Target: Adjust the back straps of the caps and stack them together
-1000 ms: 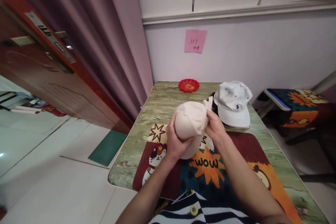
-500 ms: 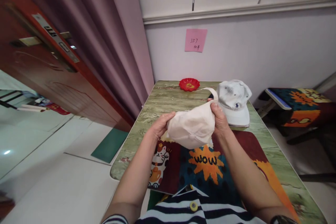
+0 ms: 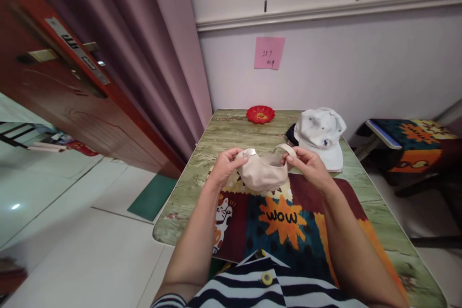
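A beige cap [image 3: 263, 177] is held above the table between my two hands, its back opening and strap turned upward. My left hand [image 3: 228, 166] pinches the cap's edge by a small metal buckle [image 3: 249, 153]. On the other side, my right hand [image 3: 308, 164] has thumb and fingers closed on the loose strap [image 3: 287, 150]. Behind my right hand, a white cap [image 3: 320, 130] with a small dark blue logo rests on the table, brim toward me. Something dark [image 3: 291, 135] shows partly at its left side.
A red scalloped dish [image 3: 260, 114] sits at the back of the wood-patterned table [image 3: 224, 130]. A colourful mat [image 3: 283, 219] lies under my hands. The wooden door [image 3: 108, 115] and purple curtain [image 3: 169, 48] are at the left; another mat-covered surface [image 3: 418, 144] is at the right.
The beige cap has been turned so its back opening, buckle and strap face up. My left hand has shifted to the buckle, and my right hand has moved onto the strap.
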Demonstrator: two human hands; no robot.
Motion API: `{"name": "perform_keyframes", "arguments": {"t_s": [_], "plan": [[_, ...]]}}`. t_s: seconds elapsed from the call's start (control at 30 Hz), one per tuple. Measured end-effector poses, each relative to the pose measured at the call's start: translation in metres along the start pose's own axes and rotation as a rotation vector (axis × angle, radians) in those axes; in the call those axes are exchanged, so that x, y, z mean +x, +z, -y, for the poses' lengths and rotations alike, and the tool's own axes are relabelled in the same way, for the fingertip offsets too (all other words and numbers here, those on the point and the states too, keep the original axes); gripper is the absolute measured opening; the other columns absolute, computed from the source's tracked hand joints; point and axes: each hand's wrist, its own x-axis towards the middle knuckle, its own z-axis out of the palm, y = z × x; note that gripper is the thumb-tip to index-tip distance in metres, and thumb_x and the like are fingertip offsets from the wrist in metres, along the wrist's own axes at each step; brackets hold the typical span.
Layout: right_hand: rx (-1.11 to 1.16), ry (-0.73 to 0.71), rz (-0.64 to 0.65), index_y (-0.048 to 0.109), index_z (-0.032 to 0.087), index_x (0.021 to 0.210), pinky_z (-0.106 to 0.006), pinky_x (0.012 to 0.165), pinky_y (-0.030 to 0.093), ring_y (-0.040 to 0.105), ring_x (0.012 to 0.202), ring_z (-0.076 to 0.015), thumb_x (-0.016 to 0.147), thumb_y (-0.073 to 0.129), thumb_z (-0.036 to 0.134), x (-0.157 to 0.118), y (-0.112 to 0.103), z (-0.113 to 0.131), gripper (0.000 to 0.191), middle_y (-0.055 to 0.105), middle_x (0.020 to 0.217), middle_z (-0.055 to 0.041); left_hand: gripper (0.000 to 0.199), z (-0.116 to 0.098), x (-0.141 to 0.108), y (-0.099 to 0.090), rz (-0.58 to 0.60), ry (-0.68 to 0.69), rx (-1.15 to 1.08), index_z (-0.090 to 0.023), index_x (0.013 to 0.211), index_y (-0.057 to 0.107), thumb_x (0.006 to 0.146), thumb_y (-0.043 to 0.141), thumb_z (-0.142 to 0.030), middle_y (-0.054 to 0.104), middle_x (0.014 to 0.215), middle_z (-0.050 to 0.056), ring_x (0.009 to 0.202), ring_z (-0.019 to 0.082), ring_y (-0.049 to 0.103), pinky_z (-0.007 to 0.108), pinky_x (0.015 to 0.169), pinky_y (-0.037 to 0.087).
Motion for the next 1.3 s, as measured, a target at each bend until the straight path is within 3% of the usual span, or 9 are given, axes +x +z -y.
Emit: {"name": "perform_keyframes", "arguments": {"t_s": [0.13, 0.27, 0.37, 0.5, 0.6, 0.83, 0.97, 1.07, 1.3], "plan": [[-0.018, 0.014, -0.063, 0.07, 0.02, 0.076, -0.025, 0.06, 0.047, 0.059, 0.063, -0.0136, 0.084, 0.076, 0.05, -0.004, 0.003, 0.013, 0.031, 0.071, 0.074, -0.0041, 0.023, -0.008, -0.006, 0.006, -0.038, 0.062, 0.117, -0.016, 0.086, 0.072, 0.072, 0.08, -0.032, 0.067, 0.077, 0.0, 0.07, 0.013, 0.056, 0.023, 0.067, 0.042], [0.039, 0.008, -0.07, 0.069, 0.02, 0.09, -0.026, 0.067, 0.05, 0.064, 0.074, -0.0152, 0.08, 0.078, 0.043, -0.002, 0.009, 0.026, 0.027, 0.073, 0.084, -0.0043, 0.014, -0.018, -0.01, 0.01, -0.122, 0.174, 0.283, -0.017, 0.087, 0.07, 0.074, 0.072, -0.023, 0.069, 0.084, 0.002, 0.08, 0.016, 0.06, 0.024, 0.072, 0.044], [0.042, 0.023, -0.075, 0.067, 0.02, 0.094, -0.025, 0.067, 0.05, 0.062, 0.072, -0.0138, 0.08, 0.076, 0.043, -0.003, 0.017, 0.033, 0.028, 0.072, 0.087, -0.0036, 0.024, -0.02, -0.012, 0.013, -0.132, 0.215, 0.361, -0.018, 0.098, 0.072, 0.075, 0.067, -0.018, 0.072, 0.098, 0.004, 0.091, 0.019, 0.064, 0.025, 0.077, 0.047], [0.056, 0.062, -0.104, 0.063, 0.02, 0.083, -0.023, 0.053, 0.04, 0.049, 0.055, -0.01, 0.084, 0.07, 0.052, -0.005, 0.03, 0.033, 0.033, 0.059, 0.066, 0.0023, 0.035, -0.014, -0.014, 0.016, -0.099, 0.177, 0.315, -0.019, 0.111, 0.072, 0.077, 0.071, -0.023, 0.073, 0.095, 0.005, 0.088, 0.019, 0.065, 0.025, 0.073, 0.048], [0.056, 0.097, -0.071, 0.065, 0.019, 0.081, -0.024, 0.048, 0.033, 0.041, 0.049, -0.0093, 0.083, 0.072, 0.055, -0.006, 0.036, 0.027, 0.037, 0.05, 0.055, 0.0049, 0.032, -0.01, -0.014, 0.016, -0.105, 0.13, 0.261, -0.017, 0.104, 0.073, 0.076, 0.076, -0.03, 0.074, 0.092, 0.006, 0.084, 0.019, 0.066, 0.027, 0.074, 0.049], [0.056, 0.124, -0.076, 0.063, 0.021, 0.089, -0.025, 0.058, 0.045, 0.058, 0.063, -0.0128, 0.082, 0.07, 0.045, -0.006, 0.042, 0.021, 0.027, 0.072, 0.085, -0.0035, 0.02, -0.011, -0.013, 0.01, -0.136, 0.213, 0.552, -0.02, 0.097, 0.076, 0.078, 0.076, -0.027, 0.076, 0.102, 0.007, 0.099, 0.024, 0.067, 0.037, 0.092, 0.05], [0.047, 0.13, -0.041, 0.061, 0.021, 0.087, -0.023, 0.049, 0.036, 0.046, 0.052, -0.0097, 0.084, 0.065, 0.042, -0.001, 0.054, 0.01, 0.022, 0.07, 0.078, -0.0008, 0.022, -0.01, -0.011, 0.008, -0.146, 0.327, 0.791, -0.022, 0.102, 0.077, 0.082, 0.068, -0.018, 0.074, 0.102, 0.007, 0.103, 0.025, 0.065, 0.04, 0.098, 0.047], [0.012, 0.151, -0.029, 0.062, 0.02, 0.083, -0.024, 0.047, 0.029, 0.041, 0.049, -0.0094, 0.083, 0.067, 0.048, 0.003, 0.064, -0.005, 0.028, 0.064, 0.066, 0.0012, 0.028, -0.006, -0.01, 0.009, -0.142, 0.312, 0.747, -0.021, 0.108, 0.076, 0.085, 0.062, -0.016, 0.073, 0.108, 0.008, 0.104, 0.023, 0.066, 0.038, 0.097, 0.048], [0.272, 0.308, 0.035, 0.07, 0.018, 0.094, -0.025, 0.053, 0.037, 0.051, 0.057, -0.0129, 0.068, 0.082, 0.056, 0.011, 0.077, -0.019, 0.048, 0.063, 0.068, 0.0012, 0.018, -0.001, -0.01, 0.012, -0.115, 0.258, 0.489, -0.02, 0.099, 0.075, 0.083, 0.067, -0.024, 0.075, 0.102, 0.007, 0.1, 0.023, 0.067, 0.035, 0.093, 0.049]]}}
